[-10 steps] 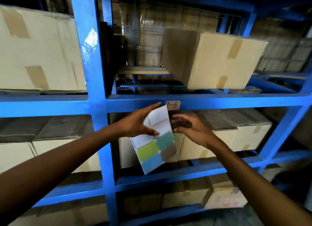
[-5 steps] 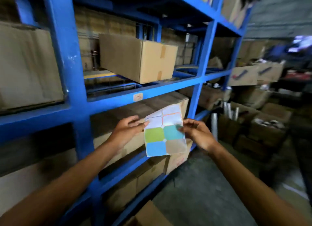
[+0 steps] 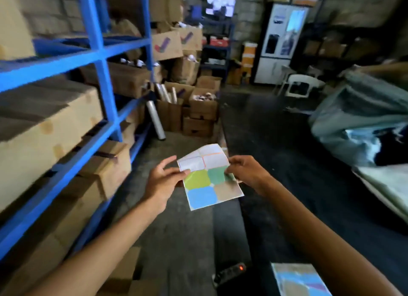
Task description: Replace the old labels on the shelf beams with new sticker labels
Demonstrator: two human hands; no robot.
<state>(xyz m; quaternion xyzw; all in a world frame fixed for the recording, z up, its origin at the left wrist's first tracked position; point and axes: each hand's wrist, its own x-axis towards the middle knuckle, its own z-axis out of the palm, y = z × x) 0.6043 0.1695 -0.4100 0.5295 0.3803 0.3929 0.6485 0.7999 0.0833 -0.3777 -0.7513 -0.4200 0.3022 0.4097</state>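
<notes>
Sticker sheet point(image 3: 210, 177): held between both hands over the aisle floor, coloured labels toward the wrists, blank white cells beyond the fingers.
Left hand point(image 3: 162, 184): closed on the sheet's left edge, thumb on top.
Right hand point(image 3: 245, 174): pinched on the right edge.
Change: a second ago the sheet was raised to a labelled beam; now it is carried clear of the blue rack point(image 3: 97, 59), which lies left of the grip.
Meaning: that beam seems finished with; another is probably being sought.
</notes>
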